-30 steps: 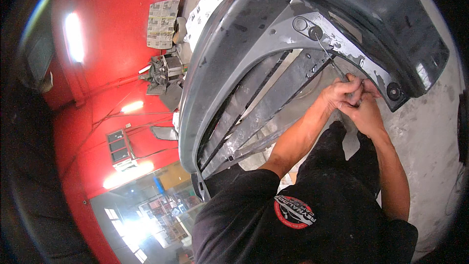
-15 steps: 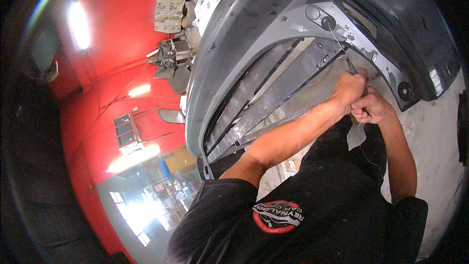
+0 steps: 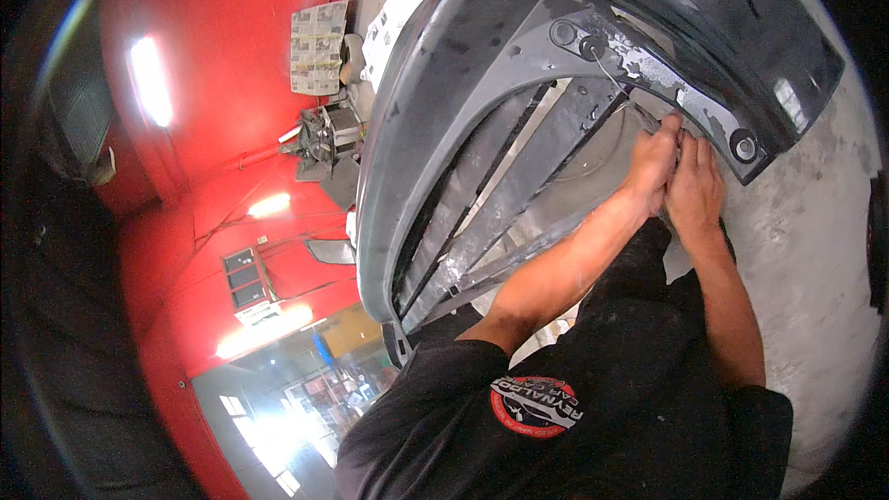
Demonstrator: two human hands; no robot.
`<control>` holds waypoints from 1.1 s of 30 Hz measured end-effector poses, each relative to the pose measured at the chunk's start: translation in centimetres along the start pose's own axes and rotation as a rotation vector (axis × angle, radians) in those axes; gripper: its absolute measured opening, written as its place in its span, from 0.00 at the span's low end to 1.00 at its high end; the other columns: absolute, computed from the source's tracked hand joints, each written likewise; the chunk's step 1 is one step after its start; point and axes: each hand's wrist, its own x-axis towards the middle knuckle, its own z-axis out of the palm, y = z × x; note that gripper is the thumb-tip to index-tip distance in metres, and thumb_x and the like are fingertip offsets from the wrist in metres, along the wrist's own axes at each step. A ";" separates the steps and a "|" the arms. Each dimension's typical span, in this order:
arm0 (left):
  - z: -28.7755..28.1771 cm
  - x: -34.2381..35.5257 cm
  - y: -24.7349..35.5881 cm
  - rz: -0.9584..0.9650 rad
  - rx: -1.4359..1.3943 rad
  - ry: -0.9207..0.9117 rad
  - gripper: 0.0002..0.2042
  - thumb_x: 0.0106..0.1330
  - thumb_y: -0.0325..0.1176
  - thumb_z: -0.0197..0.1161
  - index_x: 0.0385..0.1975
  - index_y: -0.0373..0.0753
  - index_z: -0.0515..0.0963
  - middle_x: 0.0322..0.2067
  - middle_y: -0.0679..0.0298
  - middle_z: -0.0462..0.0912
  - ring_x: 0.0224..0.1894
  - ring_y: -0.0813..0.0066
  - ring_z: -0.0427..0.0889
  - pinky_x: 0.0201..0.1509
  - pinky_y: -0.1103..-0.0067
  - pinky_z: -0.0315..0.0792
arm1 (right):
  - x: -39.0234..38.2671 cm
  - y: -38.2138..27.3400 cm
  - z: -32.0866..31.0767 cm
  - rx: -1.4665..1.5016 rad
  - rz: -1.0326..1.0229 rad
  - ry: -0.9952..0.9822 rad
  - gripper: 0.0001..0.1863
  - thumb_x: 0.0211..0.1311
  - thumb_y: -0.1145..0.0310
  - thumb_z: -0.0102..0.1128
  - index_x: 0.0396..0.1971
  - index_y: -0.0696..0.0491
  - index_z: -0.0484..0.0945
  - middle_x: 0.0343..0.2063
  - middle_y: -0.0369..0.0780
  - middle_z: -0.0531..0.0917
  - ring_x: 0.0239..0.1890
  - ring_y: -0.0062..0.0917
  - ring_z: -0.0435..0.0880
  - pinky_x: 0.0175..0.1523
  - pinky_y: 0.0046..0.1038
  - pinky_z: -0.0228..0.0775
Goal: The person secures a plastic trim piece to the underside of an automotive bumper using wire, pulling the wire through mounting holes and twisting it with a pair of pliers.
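Observation:
A large dark grey car bumper (image 3: 421, 102) stands tilted before me, with patchy, scuffed grey paint along its inner flange. From a round hole in that flange a thin light wire or cord (image 3: 607, 68) runs down toward my hands. My left hand (image 3: 653, 162) is closed, with a thin grey strip (image 3: 641, 118) showing at its fingertips by the bumper's slats. Pressed up against it is my right hand (image 3: 696, 187), its fingers folded together; what lies inside them is hidden. Below both hands hangs a pale grey pointed sheet (image 3: 679, 262).
Red walls (image 3: 231, 18) with bright tube lights rise on the left. A newspaper-covered panel (image 3: 318, 46) and a heap of dark parts (image 3: 329, 143) are beyond the bumper. Pale, dusty concrete floor (image 3: 806, 250) lies to the right. A glazed opening (image 3: 278, 417) shows at lower left.
My right hand has shifted up beside the left, its fingers now reaching higher. The view has moved a little, so the bumper appears farther left. Less of the hanging grey sheet shows.

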 end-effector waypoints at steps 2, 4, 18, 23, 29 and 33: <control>-0.5 -1.4 0.7 0.121 0.080 -0.137 0.11 0.60 0.35 0.56 0.36 0.33 0.71 0.30 0.67 0.72 0.34 0.78 0.70 0.37 0.80 0.65 | 0.8 0.2 -0.8 0.047 -0.134 0.164 0.12 0.49 0.65 0.59 0.34 0.53 0.75 0.34 0.43 0.79 0.39 0.37 0.78 0.41 0.35 0.68; -1.7 -3.0 0.3 0.255 0.156 -0.255 0.14 0.59 0.32 0.58 0.41 0.33 0.71 0.31 0.67 0.72 0.36 0.79 0.70 0.39 0.80 0.66 | 1.2 -0.8 -2.6 0.216 0.047 -0.126 0.14 0.50 0.63 0.59 0.35 0.54 0.74 0.34 0.44 0.79 0.40 0.39 0.78 0.42 0.35 0.68; -3.6 -6.2 -1.3 1.008 1.500 0.260 0.18 0.58 0.31 0.58 0.46 0.28 0.70 0.43 0.39 0.72 0.40 0.49 0.76 0.47 0.68 0.70 | 2.6 2.9 -1.7 0.909 0.315 -0.841 0.13 0.50 0.69 0.56 0.33 0.63 0.74 0.25 0.44 0.78 0.27 0.25 0.73 0.35 0.29 0.66; -4.9 -4.3 -3.6 0.891 0.780 0.292 0.15 0.60 0.24 0.55 0.45 0.31 0.62 0.34 0.53 0.73 0.33 0.67 0.79 0.39 0.74 0.74 | 0.3 1.7 -2.7 0.439 -0.018 -0.338 0.15 0.58 0.64 0.51 0.41 0.59 0.72 0.38 0.49 0.78 0.39 0.46 0.77 0.44 0.37 0.66; -6.1 -2.5 -1.5 0.344 -0.178 -0.153 0.18 0.59 0.19 0.53 0.49 0.40 0.61 0.43 0.59 0.71 0.38 0.70 0.77 0.43 0.73 0.76 | -0.7 2.9 -5.5 0.489 0.203 -0.513 0.19 0.62 0.65 0.44 0.51 0.56 0.68 0.44 0.53 0.75 0.47 0.48 0.71 0.52 0.40 0.62; -5.9 -2.8 0.0 0.307 -0.529 -0.240 0.12 0.59 0.26 0.57 0.43 0.42 0.70 0.49 0.61 0.71 0.49 0.64 0.73 0.52 0.65 0.70 | -1.0 1.7 -6.0 0.415 0.075 -0.384 0.21 0.62 0.65 0.43 0.53 0.58 0.66 0.49 0.54 0.71 0.50 0.47 0.70 0.55 0.38 0.60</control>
